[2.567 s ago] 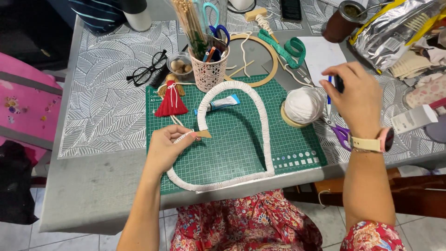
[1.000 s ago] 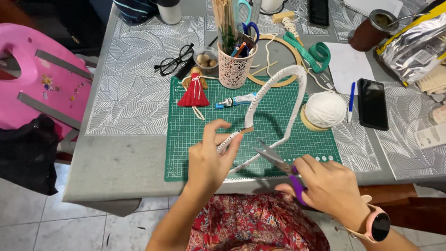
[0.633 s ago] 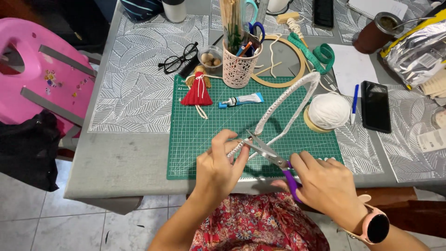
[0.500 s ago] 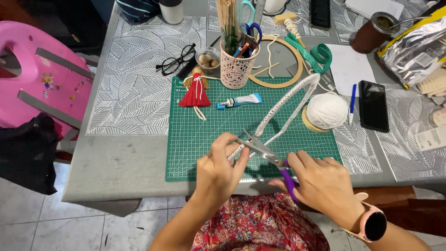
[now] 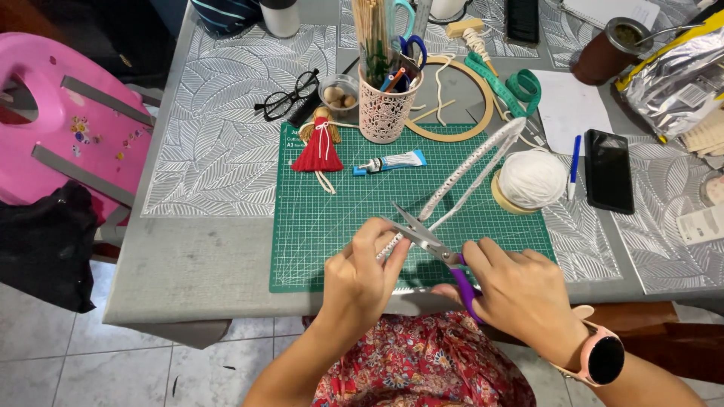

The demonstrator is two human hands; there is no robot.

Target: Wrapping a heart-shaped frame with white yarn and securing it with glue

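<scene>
Hands (image 5: 362,275) hide the wrapped hoop's (image 5: 471,169) end beneath open scissors (image 5: 426,237).

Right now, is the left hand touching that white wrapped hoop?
Touching. The head view shows the left hand pinching the near end of the white wrapped hoop between its fingertips, right beside the open blades of the scissors.

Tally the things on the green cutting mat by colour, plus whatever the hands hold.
White: 2 - wrapped hoop held by the left hand, ball of yarn at the mat's edge
Red: 1 - small doll
Blue and white: 1 - glue tube
Purple-handled: 1 - scissors in the right hand, blades open at the hoop
Total: 5
</scene>
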